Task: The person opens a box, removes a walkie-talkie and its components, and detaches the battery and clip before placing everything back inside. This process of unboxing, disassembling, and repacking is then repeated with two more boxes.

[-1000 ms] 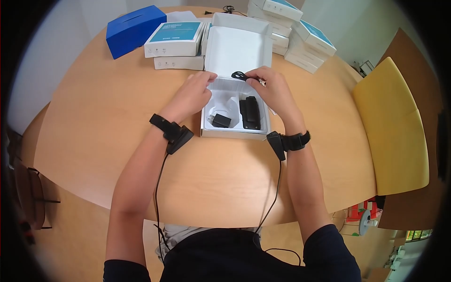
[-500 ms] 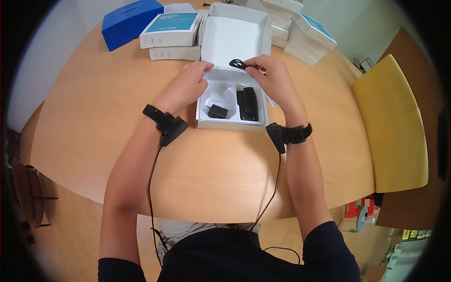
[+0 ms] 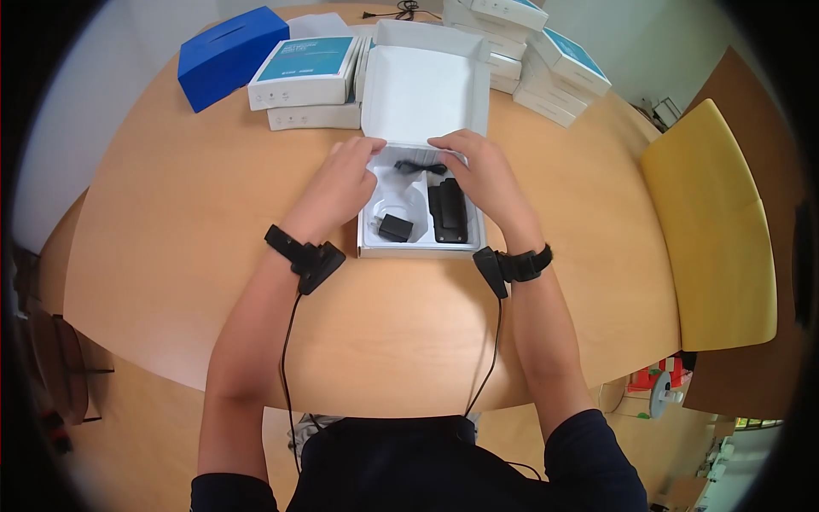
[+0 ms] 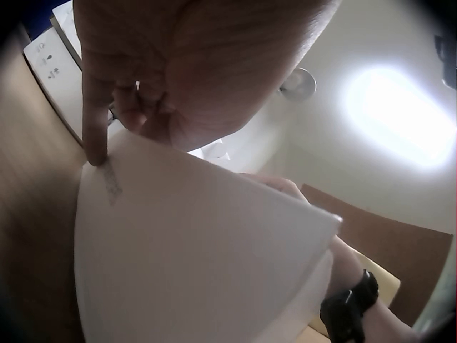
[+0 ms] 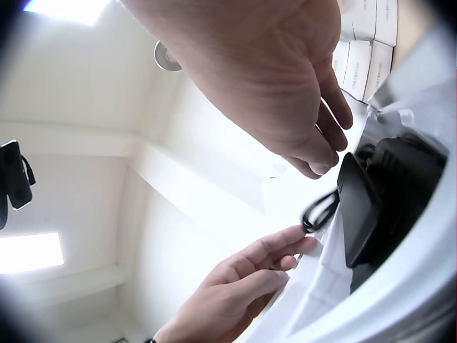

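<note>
Items partly unseen.
Open white cardboard box [image 4: 193,236]: lower part cut off, interior hidden, left wrist view. Thin black looped cable [image 5: 308,223]: partly hidden, right wrist view. Teal-topped white cardboard carton [image 3: 305,61]: small print illegible, head view.

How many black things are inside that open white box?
3 visible: coiled cable at the back, power adapter front left, rectangular device at right. Others may be hidden.

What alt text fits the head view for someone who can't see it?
A person's left grip and right grip are at the back of an open white box on a wooden table. Inside lie a black cable, a small black adapter and a larger black device; more boxes stand behind.
</note>
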`<control>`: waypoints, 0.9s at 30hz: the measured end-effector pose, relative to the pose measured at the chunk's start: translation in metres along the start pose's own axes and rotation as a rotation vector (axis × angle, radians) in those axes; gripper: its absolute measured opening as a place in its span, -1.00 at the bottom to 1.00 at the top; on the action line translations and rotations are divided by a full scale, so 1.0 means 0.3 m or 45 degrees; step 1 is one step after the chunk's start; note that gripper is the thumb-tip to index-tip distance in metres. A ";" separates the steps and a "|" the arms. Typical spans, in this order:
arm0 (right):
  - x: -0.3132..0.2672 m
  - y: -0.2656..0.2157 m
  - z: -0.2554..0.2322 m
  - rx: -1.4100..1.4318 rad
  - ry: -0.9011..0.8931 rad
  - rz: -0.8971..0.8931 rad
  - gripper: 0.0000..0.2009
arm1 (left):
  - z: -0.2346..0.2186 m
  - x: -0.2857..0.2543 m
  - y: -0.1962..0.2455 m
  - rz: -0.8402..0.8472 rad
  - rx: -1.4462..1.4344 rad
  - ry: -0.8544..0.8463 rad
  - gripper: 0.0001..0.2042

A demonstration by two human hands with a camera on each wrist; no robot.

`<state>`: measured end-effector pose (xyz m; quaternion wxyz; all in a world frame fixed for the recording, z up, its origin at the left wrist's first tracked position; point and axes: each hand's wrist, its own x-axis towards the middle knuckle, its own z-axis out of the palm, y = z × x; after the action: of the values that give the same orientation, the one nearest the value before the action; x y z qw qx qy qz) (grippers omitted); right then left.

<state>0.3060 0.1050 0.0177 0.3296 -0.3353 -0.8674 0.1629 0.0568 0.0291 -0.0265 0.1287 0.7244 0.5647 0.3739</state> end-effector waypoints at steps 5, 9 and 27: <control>0.005 0.026 -0.121 0.271 0.158 0.183 -0.83 | -0.004 -0.006 0.007 -0.006 -0.010 0.002 -0.56; -0.003 0.102 -0.229 0.152 0.069 0.393 -0.80 | -0.019 -0.010 0.032 -0.079 -0.130 -0.023 -0.55; -0.052 0.306 -0.219 -0.062 -0.019 0.719 -0.82 | -0.007 0.050 0.033 0.135 -0.065 0.020 -0.59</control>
<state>0.4031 0.1646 0.0122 0.2566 -0.5703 -0.7456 0.2300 0.0636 0.0391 -0.0131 0.1225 0.7469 0.5168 0.4002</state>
